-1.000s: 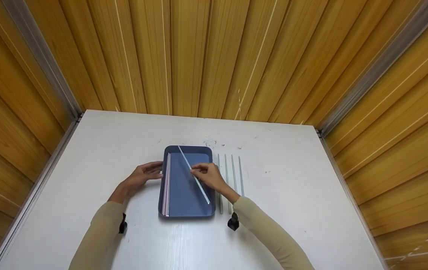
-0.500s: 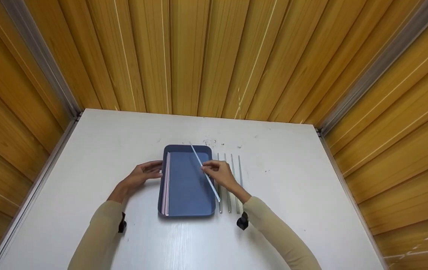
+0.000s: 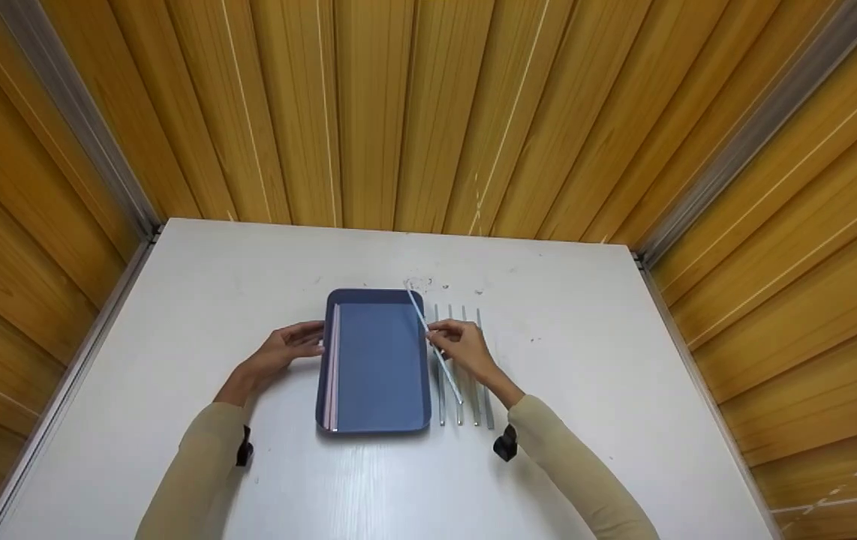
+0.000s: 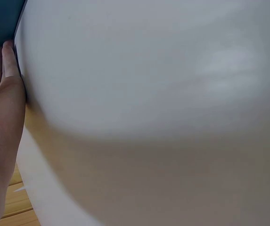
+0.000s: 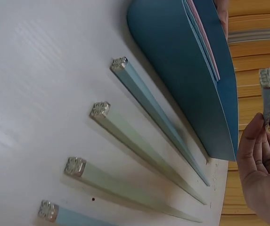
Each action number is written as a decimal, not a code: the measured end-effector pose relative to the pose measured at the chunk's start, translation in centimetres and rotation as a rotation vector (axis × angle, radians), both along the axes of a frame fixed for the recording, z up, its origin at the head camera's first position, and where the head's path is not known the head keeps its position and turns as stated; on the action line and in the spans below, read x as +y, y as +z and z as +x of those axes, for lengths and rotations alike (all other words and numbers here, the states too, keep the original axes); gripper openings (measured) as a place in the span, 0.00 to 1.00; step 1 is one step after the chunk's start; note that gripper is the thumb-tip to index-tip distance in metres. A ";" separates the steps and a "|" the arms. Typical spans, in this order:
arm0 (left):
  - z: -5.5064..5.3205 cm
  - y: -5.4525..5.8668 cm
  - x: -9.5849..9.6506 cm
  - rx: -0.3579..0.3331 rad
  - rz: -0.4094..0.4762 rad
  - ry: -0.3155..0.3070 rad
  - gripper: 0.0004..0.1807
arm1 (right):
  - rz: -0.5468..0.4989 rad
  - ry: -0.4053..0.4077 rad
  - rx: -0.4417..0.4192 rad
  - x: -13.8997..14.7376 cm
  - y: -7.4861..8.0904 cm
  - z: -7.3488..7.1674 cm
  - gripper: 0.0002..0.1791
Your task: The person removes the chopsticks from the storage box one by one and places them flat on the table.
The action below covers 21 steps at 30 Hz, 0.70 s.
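My right hand (image 3: 466,349) pinches a pale blue chopstick (image 5: 269,96) between thumb and fingers. The chopstick slants over the right rim of a blue rectangular tray (image 3: 383,367), its patterned silver end toward me. My left hand (image 3: 282,354) touches the tray's left wall with its fingers extended; the left wrist view shows those fingers (image 4: 8,59) against the blue side. Along the tray's left inner side lie thin chopsticks (image 3: 332,367), pink among them. Several pale blue and greenish chopsticks (image 5: 144,103) lie side by side on the table, beneath my right hand.
The white table (image 3: 248,262) reaches back to wood-patterned panels (image 3: 368,112), with more panels on both sides. Grey metal rails (image 3: 91,135) run along the corners. Small dark marks (image 3: 421,283) spot the tabletop behind the tray.
My right hand has moved right with the pinched chopstick, from over the tray's middle to its right rim and the chopsticks lying beside it. My left hand has stayed at the tray's wall.
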<state>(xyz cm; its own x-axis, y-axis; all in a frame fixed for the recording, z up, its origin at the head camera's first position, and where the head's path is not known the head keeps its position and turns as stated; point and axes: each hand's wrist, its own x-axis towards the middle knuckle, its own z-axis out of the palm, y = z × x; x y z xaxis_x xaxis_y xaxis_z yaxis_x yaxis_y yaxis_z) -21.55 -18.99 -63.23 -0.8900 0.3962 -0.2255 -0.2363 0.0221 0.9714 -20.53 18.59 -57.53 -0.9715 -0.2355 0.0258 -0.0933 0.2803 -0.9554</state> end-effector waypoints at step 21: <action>-0.1 -0.2 0.0 0.018 0.026 -0.003 0.37 | 0.055 -0.114 -0.016 5.6 -0.5 0.7 0.15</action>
<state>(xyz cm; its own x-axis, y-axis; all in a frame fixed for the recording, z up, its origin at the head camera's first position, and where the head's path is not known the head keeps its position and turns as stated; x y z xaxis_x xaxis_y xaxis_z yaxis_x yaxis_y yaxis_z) -21.65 -18.95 -63.42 -0.8926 0.4044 -0.1992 -0.2190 -0.0029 0.9757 -19.79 24.23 -58.03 -0.9923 -0.1238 0.0003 -0.0427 0.3406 -0.9392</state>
